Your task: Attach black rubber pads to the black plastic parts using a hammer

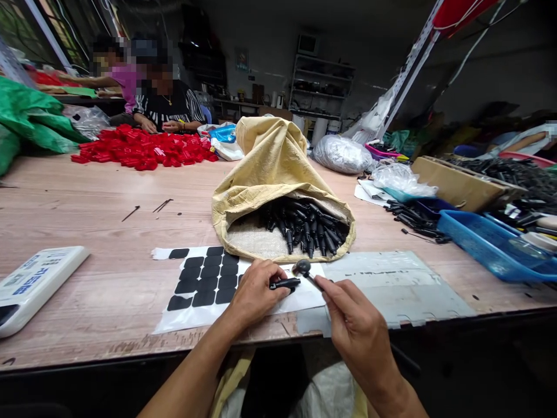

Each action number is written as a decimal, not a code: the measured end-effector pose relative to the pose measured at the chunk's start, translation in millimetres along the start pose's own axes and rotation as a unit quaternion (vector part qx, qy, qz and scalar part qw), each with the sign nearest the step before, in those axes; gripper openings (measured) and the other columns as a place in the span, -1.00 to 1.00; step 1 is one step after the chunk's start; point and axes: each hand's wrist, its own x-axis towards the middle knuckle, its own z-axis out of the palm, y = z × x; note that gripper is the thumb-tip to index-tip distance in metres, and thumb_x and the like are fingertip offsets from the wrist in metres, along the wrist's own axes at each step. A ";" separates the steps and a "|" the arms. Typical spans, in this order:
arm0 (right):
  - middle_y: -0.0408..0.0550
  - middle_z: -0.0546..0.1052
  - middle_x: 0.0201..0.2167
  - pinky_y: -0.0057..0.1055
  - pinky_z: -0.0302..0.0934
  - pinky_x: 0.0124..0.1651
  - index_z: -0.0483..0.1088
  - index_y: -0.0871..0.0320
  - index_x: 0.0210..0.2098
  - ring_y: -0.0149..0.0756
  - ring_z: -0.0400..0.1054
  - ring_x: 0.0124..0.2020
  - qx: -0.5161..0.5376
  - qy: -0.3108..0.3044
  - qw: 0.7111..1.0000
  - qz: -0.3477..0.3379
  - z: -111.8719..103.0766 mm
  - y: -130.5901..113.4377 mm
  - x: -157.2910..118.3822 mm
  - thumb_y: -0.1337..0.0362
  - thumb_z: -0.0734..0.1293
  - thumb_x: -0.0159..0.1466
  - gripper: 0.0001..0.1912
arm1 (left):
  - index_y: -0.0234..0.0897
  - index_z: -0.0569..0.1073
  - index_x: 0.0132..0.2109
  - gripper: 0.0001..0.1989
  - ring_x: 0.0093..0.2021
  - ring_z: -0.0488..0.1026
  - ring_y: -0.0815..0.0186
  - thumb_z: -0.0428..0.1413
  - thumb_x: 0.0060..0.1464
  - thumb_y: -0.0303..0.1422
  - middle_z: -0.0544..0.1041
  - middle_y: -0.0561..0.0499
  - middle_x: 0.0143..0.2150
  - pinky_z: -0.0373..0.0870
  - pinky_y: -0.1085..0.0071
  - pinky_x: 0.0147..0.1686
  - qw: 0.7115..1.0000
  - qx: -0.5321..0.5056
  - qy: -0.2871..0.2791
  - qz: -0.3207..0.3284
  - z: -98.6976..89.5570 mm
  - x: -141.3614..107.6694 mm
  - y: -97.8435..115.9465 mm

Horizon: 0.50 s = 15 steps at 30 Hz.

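A black tubular plastic piece [285, 284] and a dark, round-headed tool [301, 267] near the worktop's front edge.
The left hand [256, 288] holds the piece sideways over a white sheet of black rounded-square patches [170, 320]; the right hand [359, 319] grips the tool's thin handle, its head slanting toward the far left corner.

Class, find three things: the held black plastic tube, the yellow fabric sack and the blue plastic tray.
Held black plastic tube [288, 283]: head view, exposed middle.
Yellow fabric sack [274, 165]: head view, upper outside.
Blue plastic tray [476, 251]: head view, outer wall.
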 end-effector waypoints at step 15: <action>-0.05 0.52 -0.27 -0.19 0.25 -0.08 0.49 0.03 -0.12 -0.14 0.37 -0.18 -0.160 -0.008 0.987 0.022 -14.1 84.9 1.9 0.32 0.26 0.34 -0.80 | -0.15 0.56 -0.18 -0.81 -0.08 0.36 0.17 0.05 0.26 -0.28 0.55 0.02 -0.19 0.25 0.27 -0.07 1.000 -0.002 -0.027 0.012 -4.8 -1.5 -0.7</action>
